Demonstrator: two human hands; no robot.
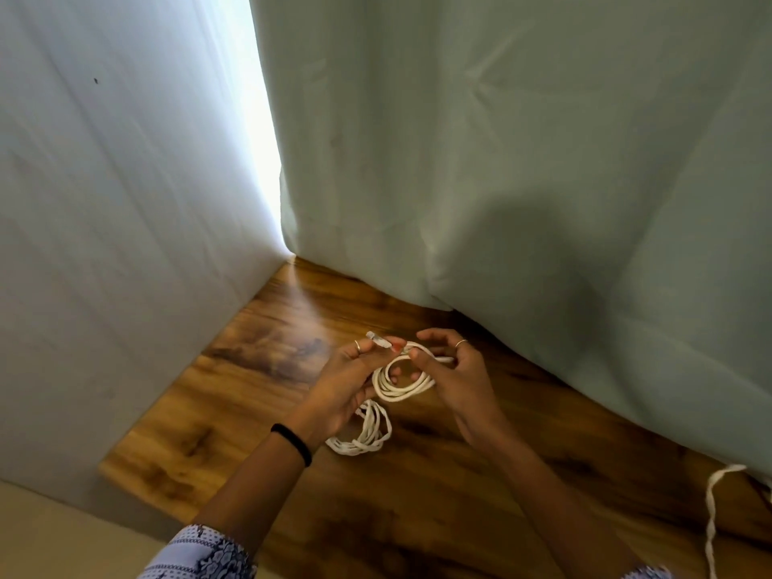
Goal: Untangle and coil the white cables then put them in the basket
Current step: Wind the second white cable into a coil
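Note:
A white cable coil point(402, 384) hangs in small loops between my two hands above the wooden table point(259, 415). My left hand point(349, 380) pinches the cable's clear plug end point(378, 339) near the fingertips. My right hand point(453, 376) grips the top of the coil from the right. A second bundle of white cable point(364, 432) lies looped on the table just below my left hand. Another white cable strand point(712, 511) trails at the right edge. No basket is in view.
A pale green curtain point(522, 169) hangs along the table's far side and drapes onto it at the right. A white wall point(104, 202) closes the left side. The table's left edge point(146, 491) ends above a beige floor.

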